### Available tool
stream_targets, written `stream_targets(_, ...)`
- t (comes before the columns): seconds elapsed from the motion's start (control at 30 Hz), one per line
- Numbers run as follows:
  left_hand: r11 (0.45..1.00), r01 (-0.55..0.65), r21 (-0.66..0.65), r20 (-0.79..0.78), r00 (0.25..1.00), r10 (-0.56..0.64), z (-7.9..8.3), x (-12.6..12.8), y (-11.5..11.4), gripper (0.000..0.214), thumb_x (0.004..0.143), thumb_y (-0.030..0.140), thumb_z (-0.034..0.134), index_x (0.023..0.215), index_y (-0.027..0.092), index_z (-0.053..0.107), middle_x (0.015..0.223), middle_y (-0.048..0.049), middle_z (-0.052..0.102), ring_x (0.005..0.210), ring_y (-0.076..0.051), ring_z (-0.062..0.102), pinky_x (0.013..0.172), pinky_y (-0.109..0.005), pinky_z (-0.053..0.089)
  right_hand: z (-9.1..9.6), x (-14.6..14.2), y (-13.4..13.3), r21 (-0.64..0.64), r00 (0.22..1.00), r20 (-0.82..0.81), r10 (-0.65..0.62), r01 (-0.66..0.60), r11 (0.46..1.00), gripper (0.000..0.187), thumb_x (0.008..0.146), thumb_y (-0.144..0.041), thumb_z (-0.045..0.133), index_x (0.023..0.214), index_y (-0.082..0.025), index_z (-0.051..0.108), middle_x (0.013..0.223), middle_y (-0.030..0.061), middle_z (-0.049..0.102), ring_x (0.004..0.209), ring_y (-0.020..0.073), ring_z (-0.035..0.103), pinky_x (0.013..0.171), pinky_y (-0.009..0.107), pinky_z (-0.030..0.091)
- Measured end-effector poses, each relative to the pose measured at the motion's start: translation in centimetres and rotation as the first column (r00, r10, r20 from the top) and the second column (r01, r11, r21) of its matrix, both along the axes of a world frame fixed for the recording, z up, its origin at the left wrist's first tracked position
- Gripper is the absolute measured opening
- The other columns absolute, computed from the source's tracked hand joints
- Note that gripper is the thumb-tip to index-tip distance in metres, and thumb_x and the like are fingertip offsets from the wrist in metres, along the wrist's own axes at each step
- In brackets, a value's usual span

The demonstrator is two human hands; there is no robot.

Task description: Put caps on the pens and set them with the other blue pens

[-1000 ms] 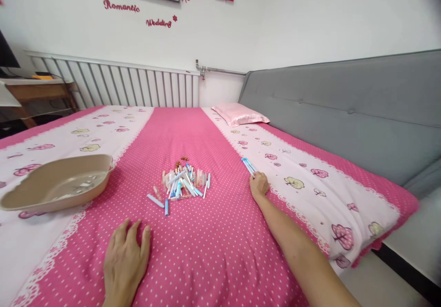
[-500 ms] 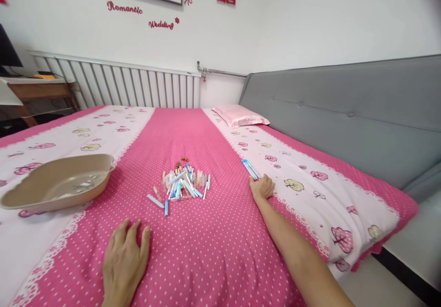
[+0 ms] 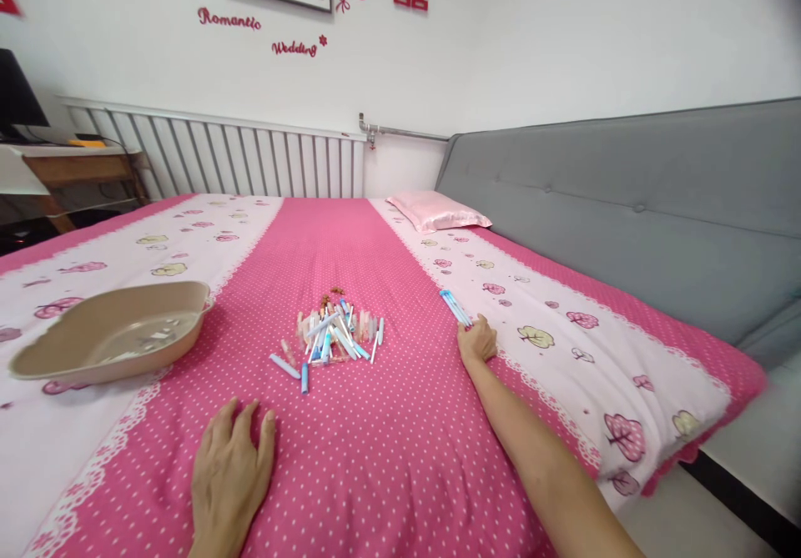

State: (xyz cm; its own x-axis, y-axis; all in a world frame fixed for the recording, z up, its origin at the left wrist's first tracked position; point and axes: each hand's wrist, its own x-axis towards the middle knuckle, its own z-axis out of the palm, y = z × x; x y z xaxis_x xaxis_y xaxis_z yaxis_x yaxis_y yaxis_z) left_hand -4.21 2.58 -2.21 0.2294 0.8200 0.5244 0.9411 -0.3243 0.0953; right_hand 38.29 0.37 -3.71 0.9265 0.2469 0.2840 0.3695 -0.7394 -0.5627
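My left hand [image 3: 231,466] rests palm down on the pink dotted bedspread [image 3: 388,466], its fingers apart and holding nothing. Farther out on the right, my right hand [image 3: 477,341] has its fingers curled at the near end of a small row of blue-and-white pens [image 3: 455,308]. The pens lie side by side; their near ends are hidden by the hand. Between the hands and farther off is a loose pile of pens and caps [image 3: 338,333] in blue, white and pale pink. A blue cap [image 3: 304,379] and a pale lilac pen piece [image 3: 284,366] lie just in front of it.
A beige plastic basin [image 3: 106,324] with a few small pale pieces inside stands at the left. Small brown bits [image 3: 331,295] lie behind the pile. Beyond are a pink pillow [image 3: 438,210], a grey padded headboard [image 3: 626,183], a radiator [image 3: 250,158] and a desk [image 3: 81,170].
The view has shifted very slightly. Both hands, the pens and the pile stay where they were on the bed.
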Motion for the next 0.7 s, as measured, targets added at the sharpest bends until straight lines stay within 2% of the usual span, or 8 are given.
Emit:
stream_targets(0.17, 1.000, -0.017, 0.018, 0.015, 1.000, 0.016, 0.1, 0.1, -0.1, 0.065, 0.090, 0.046, 0.018, 0.110, 0.003, 0.063, 0.119, -0.0213, 0.057, 0.115, -0.031, 0.049, 0.104, -0.043, 0.035, 0.0, -0.3, -0.2, -0.004, 1.000, 0.028, 0.000, 0.000, 1.000, 0.058, 0.082, -0.041, 0.053, 0.132, -0.013, 0.042, 0.116, 0.0170, 0.060, 0.109, 0.0296, 0.053, 0.080, 0.037, 0.045)
stream_targets(0.33, 0.999, -0.014, 0.032, 0.067, 0.998, 0.012, 0.2, 0.0, -0.5, 0.059, 0.091, 0.044, 0.024, 0.110, 0.004, 0.063, 0.118, -0.0206, 0.057, 0.112, -0.031, 0.051, 0.103, -0.042, 0.037, -0.1, -1.3, -1.3, -0.028, 0.999, 0.044, 0.027, -0.026, 0.999, 0.073, 0.080, -0.044, 0.055, 0.136, -0.003, 0.033, 0.118, 0.0229, 0.056, 0.109, 0.0326, 0.053, 0.084, 0.039, 0.044)
stream_targets(0.5, 1.000, 0.005, 0.014, 0.191, 0.981, -0.008, 0.5, 0.2, -1.6, 0.050, 0.090, 0.039, 0.033, 0.110, 0.003, 0.061, 0.119, -0.0220, 0.058, 0.116, -0.031, 0.050, 0.104, -0.043, 0.035, -0.7, -3.1, -4.0, -0.129, 0.989, 0.044, 0.143, -0.136, 0.982, 0.075, 0.083, -0.041, 0.051, 0.136, 0.006, 0.028, 0.130, 0.0282, 0.047, 0.120, 0.0344, 0.046, 0.098, 0.037, 0.035)
stream_targets(0.7, 0.998, -0.007, -0.062, 0.229, 0.973, 0.021, 0.7, -0.3, -4.2, 0.048, 0.092, 0.033, 0.032, 0.122, 0.001, 0.053, 0.125, -0.0219, 0.055, 0.121, -0.030, 0.048, 0.106, -0.043, 0.035, -1.3, -5.7, -8.1, -0.261, 0.951, -0.006, 0.309, -0.300, 0.918, 0.072, 0.087, -0.045, 0.041, 0.137, 0.006, 0.030, 0.134, 0.0275, 0.045, 0.126, 0.0345, 0.041, 0.104, 0.038, 0.029)
